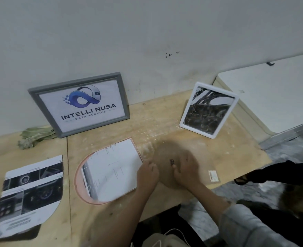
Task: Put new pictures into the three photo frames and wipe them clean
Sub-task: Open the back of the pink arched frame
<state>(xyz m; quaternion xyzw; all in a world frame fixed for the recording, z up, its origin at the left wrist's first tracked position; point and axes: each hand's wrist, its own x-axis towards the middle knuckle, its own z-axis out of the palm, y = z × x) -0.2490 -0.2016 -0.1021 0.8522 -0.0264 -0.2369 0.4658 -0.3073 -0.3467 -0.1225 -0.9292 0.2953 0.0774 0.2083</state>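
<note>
— What's on the table (165, 122)?
— A grey frame (79, 104) and a white frame (209, 109) lean upright at the back, a rag (36, 137) left of the grey one, a cut print (29, 189) at far left.
— And the hands?
— The left hand (148, 172) pinches the paper (111, 170) lying in the pink frame (77, 177). The right hand (186, 168) is blurred on the brown backing (166, 152); its fingers I can't tell.

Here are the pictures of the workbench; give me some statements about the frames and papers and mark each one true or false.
1. The grey frame leans against the wall. True.
2. The white frame lies flat on the table. False: it stands tilted.
3. The arch-shaped frame lies flat with paper on it. True.
4. The right hand holds a cloth. False: it rests on a brown backing board.
5. The green cloth lies beside the grey frame. True.
</note>
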